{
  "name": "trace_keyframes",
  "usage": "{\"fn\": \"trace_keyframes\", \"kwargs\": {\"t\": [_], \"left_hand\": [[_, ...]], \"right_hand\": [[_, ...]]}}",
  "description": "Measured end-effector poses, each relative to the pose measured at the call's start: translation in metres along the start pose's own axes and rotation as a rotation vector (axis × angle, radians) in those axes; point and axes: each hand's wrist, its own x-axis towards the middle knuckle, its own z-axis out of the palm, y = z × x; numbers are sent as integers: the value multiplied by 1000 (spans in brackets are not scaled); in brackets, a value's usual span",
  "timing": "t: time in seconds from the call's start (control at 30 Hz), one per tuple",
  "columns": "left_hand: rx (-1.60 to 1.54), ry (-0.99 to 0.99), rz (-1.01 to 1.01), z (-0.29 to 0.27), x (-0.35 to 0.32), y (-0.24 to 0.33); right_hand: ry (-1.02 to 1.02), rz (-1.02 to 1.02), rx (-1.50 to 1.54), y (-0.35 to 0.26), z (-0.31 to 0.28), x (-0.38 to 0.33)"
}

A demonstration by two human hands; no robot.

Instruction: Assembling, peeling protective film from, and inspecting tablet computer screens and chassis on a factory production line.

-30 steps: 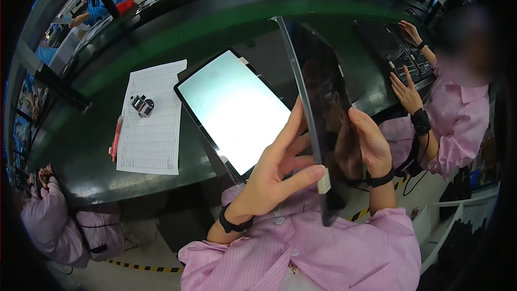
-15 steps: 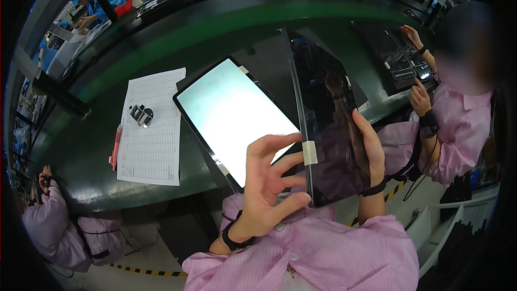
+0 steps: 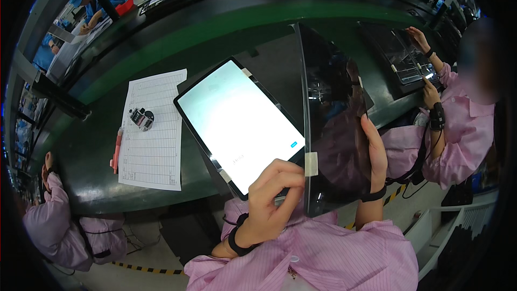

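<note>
A dark, glossy tablet [image 3: 336, 124] is tilted up on its side, with a pale tape tab [image 3: 311, 164] on its left edge. My right hand [image 3: 374, 153] grips its right side, thumb along the front and the other fingers hidden behind. My left hand [image 3: 277, 191] is closed, its bent fingers against the left edge just below the tab; the fingertips are partly hidden. To the left lies a second tablet [image 3: 237, 124] with a bright white screen, a small blue button and tape tabs on its long edges.
A printed form [image 3: 151, 145] lies on the green table [image 3: 91, 178], with a small metal-and-black stamp-like device [image 3: 141, 119] on it and a red pen [image 3: 116, 151] alongside. At right, a co-worker's hands [image 3: 431, 94] handle another dark tablet [image 3: 396, 56]. Another person's arm [image 3: 54, 194] is at left.
My left hand has gone from spread fingers to a closed grip at the tablet's edge. The dark tablet has turned more edge-on. A button now shows on the lit screen.
</note>
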Motion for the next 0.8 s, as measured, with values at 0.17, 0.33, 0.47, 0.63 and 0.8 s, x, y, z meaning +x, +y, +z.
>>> {"fn": "trace_keyframes", "kwargs": {"t": [0.17,0.33,0.47,0.63,0.8], "left_hand": [[-368,-178,-188,-7,-6,15],[-664,-215,-525,-10,-11,18],[-656,-282,-583,-17,-16,13],[-891,-313,-686,-14,-12,10],[-1056,-364,-620,-14,-16,-2]], "right_hand": [[13,-10,10,3,-6,-1],[1,-59,-25,5,-10,1],[6,-125,-9,5,-4,-3],[24,-168,-56,4,-7,-3],[57,-182,-57,4,-6,-2]]}}
